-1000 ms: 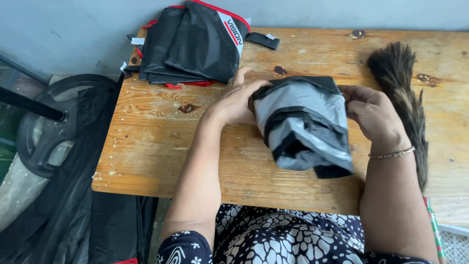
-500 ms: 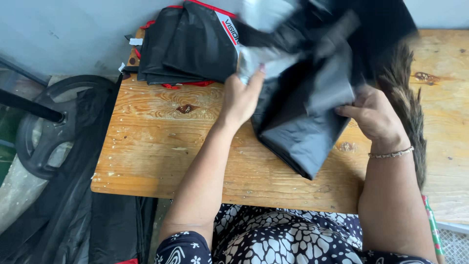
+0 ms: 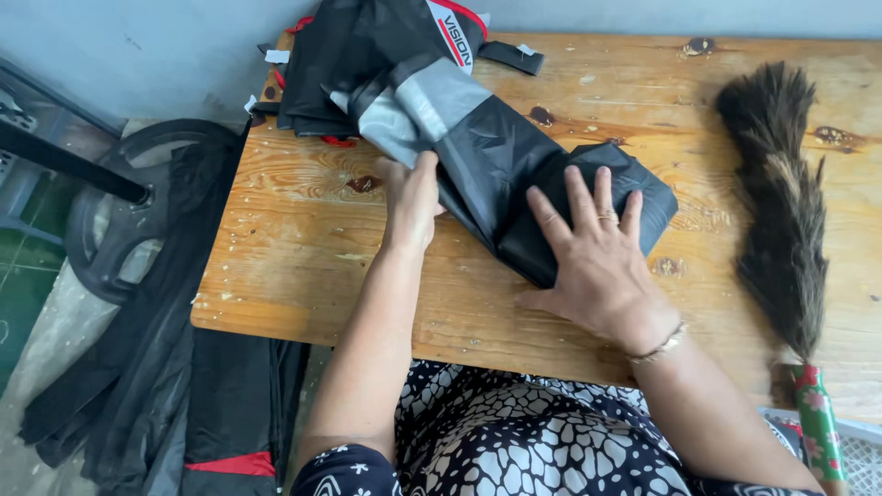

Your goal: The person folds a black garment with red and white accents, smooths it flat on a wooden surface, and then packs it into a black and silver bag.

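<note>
Where the black and grey garment (image 3: 501, 170) lies across the wooden bench (image 3: 303, 248), both hands are on it. It runs diagonally, from the upper left, where its grey panel overlaps a pile of folded black cloth (image 3: 358, 55), down to the middle of the bench. The left hand (image 3: 411, 197) rests at the garment's left edge, fingers extended and close together, touching the fabric just below the grey panel; whether its grip has closed on the cloth cannot be told. The right hand (image 3: 593, 262) lies flat on the lower right end of the garment, palm down, fingers spread apart, pressing the fabric against the bench and clasping nothing. A ring shows on one finger and a thin bracelet (image 3: 663, 344) sits at the wrist.

A feather duster (image 3: 781, 202) lies lengthwise near the right side of the bench, well apart from the garment, its patterned handle (image 3: 818, 422) towards the person. Left of the bench, a weight plate (image 3: 138, 211) and dark fabric (image 3: 165, 395) lie on the floor.
</note>
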